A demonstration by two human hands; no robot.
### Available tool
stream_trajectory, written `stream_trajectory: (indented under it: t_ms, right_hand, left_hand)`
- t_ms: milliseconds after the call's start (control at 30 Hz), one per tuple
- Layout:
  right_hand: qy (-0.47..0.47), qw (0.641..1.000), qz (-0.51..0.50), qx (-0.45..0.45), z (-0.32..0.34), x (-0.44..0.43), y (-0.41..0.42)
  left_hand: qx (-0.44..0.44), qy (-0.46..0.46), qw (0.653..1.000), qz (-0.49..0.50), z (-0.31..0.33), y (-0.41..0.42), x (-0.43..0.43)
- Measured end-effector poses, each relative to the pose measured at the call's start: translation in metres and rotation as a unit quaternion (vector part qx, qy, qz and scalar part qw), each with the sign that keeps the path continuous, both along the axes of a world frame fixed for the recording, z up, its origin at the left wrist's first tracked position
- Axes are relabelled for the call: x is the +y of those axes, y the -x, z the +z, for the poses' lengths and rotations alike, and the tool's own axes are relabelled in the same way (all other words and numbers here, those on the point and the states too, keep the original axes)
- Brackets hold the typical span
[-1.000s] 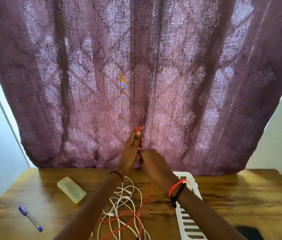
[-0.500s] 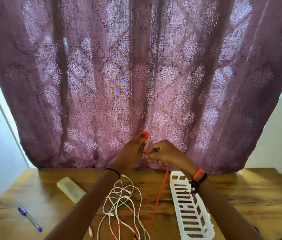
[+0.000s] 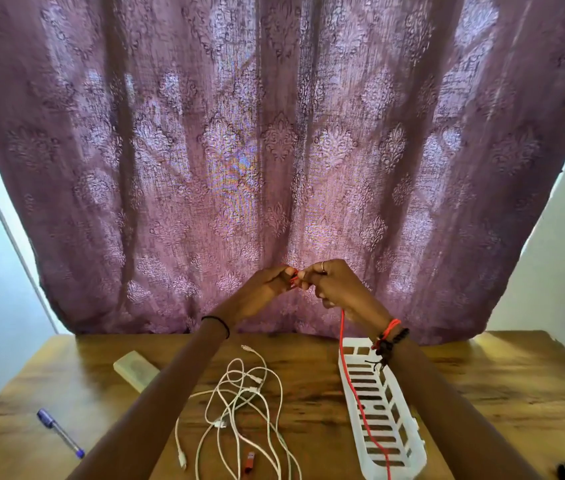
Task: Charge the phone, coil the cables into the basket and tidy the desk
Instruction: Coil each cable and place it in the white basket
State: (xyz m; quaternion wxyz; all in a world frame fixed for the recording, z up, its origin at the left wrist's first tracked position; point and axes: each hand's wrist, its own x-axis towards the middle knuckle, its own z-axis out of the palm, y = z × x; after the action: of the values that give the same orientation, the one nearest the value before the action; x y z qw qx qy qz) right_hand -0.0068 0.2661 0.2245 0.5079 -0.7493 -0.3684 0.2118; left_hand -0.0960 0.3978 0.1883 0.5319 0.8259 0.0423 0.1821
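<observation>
Left hand (image 3: 267, 285) and right hand (image 3: 333, 287) both pinched red cable (image 3: 342, 327), raised above tabletop (image 3: 482, 393) far edge. Cable trailed down across white basket (image 3: 357, 341), right of centre. White cables (image 3: 239, 403) lay tangled toward near edge.

- Views: 1, head-worn, wide-angle; straight lines bow toward the frame edges.
- Facing: forward and slightly down, square to a purple curtain (image 3: 274, 133) filling most of the frame.
- Range: near; the table (image 3: 516, 393) sits just below the lens and runs out past the bottom edge.
</observation>
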Motion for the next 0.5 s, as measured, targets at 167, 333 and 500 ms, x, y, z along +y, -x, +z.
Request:
stream_trajectory:
  t_ms: [167, 333, 500]
  right_hand:
    - [-0.014, 1.0, -0.011, -0.018, 0.006, -0.002, 0.002]
    - [-0.016, 0.997, -0.013, -0.075, 0.016, -0.004, 0.0]
    - [-0.072, 0.996, 0.042, 0.022, 0.029, -0.007, 0.006]
  left_hand:
    - [0.026, -0.028, 0.999, -0.012, 0.005, 0.006, 0.006]
    - [0.041, 0.053, 0.997, -0.04, 0.011, 0.01, 0.003]
    - [0.022, 0.234, 0.967, -0.094, 0.018, 0.014, 0.006]
